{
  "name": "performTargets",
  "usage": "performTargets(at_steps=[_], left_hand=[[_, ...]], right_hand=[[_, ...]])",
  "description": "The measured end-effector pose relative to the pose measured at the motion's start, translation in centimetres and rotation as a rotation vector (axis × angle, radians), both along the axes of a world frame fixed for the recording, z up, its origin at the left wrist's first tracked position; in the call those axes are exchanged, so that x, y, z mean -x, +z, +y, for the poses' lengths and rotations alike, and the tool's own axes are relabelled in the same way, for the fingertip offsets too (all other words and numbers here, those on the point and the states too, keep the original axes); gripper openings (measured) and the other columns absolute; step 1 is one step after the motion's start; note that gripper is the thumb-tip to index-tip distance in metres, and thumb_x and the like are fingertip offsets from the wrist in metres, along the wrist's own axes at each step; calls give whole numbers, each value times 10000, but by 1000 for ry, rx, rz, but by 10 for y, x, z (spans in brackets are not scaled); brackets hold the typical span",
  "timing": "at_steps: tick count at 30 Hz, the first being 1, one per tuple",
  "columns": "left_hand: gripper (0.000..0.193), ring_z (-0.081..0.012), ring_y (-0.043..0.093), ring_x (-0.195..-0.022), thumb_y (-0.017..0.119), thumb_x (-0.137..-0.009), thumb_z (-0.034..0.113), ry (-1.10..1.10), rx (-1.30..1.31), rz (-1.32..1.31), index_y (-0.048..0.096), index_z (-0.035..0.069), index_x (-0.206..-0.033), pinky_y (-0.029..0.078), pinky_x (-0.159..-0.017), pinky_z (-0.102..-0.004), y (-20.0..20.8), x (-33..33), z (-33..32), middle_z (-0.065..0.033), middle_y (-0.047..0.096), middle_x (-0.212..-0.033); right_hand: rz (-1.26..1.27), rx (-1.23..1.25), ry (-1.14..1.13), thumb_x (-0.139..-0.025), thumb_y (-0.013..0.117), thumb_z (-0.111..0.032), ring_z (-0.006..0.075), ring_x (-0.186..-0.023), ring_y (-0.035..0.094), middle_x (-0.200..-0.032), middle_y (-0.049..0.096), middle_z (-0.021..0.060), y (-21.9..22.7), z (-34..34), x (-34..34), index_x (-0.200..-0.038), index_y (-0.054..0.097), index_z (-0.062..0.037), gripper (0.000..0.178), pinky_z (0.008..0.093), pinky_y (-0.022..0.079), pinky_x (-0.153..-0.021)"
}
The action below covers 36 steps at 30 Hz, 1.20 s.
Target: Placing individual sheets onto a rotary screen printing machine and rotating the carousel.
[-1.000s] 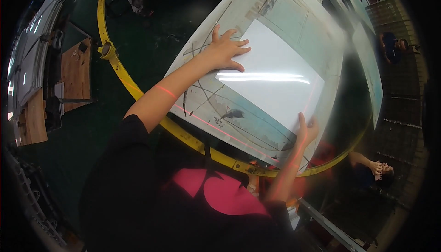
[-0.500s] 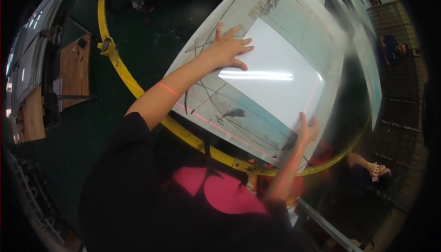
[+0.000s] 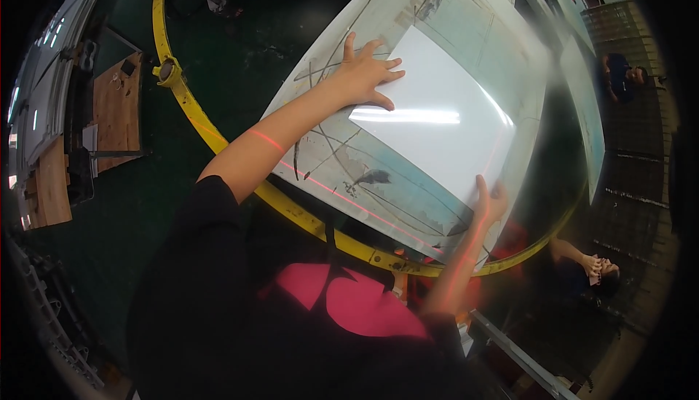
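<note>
A glossy white rectangular sheet (image 3: 437, 87) lies over a pale, scuffed board (image 3: 386, 156) with dark scrawled lines. My left hand (image 3: 364, 78) is open at the sheet's left edge, its fingers spread and their tips reaching onto the white surface. At the sheet's near right corner, my right hand (image 3: 495, 202) pinches the edge, thumb on top and the other fingers curled, partly hidden. A bright strip of reflected light crosses the sheet. Thin red light lines run over both forearms and along the board's near side.
A curved yellow metal rail (image 3: 291, 212) rings the board on its left and near sides. Wooden panels (image 3: 116, 108) stand at far left. Two people, one (image 3: 622, 78) farther off and another (image 3: 590, 269) nearer, are at the right. A metal bar (image 3: 520, 353) lies at lower right.
The white sheet has shifted very slightly, and the bright reflections on it have changed shape, most near its right corner. Both hands stay almost where they were.
</note>
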<state>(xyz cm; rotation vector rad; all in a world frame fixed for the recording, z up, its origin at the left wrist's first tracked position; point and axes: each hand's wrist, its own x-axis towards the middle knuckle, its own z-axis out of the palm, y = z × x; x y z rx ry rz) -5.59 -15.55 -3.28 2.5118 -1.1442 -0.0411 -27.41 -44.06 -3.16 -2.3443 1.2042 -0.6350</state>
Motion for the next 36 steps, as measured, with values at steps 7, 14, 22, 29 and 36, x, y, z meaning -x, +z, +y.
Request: performTargets(at_steps=[7, 14, 22, 29, 36], left_hand=[[657, -325, 167, -1261, 624, -594, 560, 4, 32, 7, 519, 258, -1169, -88, -933, -613, 0, 2, 5, 36, 413, -1291], [672, -320, 145, -1271, 597, -586, 583, 3, 40, 3, 518, 258, -1169, -89, -930, -619, -8, -2, 1, 31, 397, -1303], [661, -336, 131, -1274, 598, -616, 576, -24, 16, 2, 498, 257, -1186, -76, -921, -642, -7, -4, 0, 23, 378, -1315], [680, -325, 127, -1277, 615, -598, 568, -32, 24, -2, 494, 255, -1190, -74, -922, -645, -7, -3, 0, 26, 378, -1316], [700, -312, 143, -1276, 620, -556, 579, -4, 77, -30, 518, 258, -1169, -111, -925, -619, -9, 0, 0, 51, 410, -1292]], right_hand=[[-6, 6, 10, -561, 761, -387, 229, -931, 488, -973, 555, 90, -5, -5, 3, -1025, 586, -35, 609, 415, 258, -902], [11, -44, -30, -561, 768, -362, 227, -924, 517, -974, 582, 107, -1, -3, 2, -1041, 577, -17, 621, 414, 231, -921], [-33, -78, -28, -561, 773, -334, 230, -895, 547, -964, 600, 135, 3, 1, 1, -1040, 572, 8, 621, 406, 244, -920], [-19, -37, -21, -558, 777, -326, 221, -862, 545, -921, 607, 116, 4, 5, 3, -1001, 593, 3, 581, 401, 279, -892], [-75, -41, -15, -545, 793, -289, 207, -819, 543, -862, 609, 91, 3, 4, 3, -978, 602, -3, 553, 345, 363, -821]])
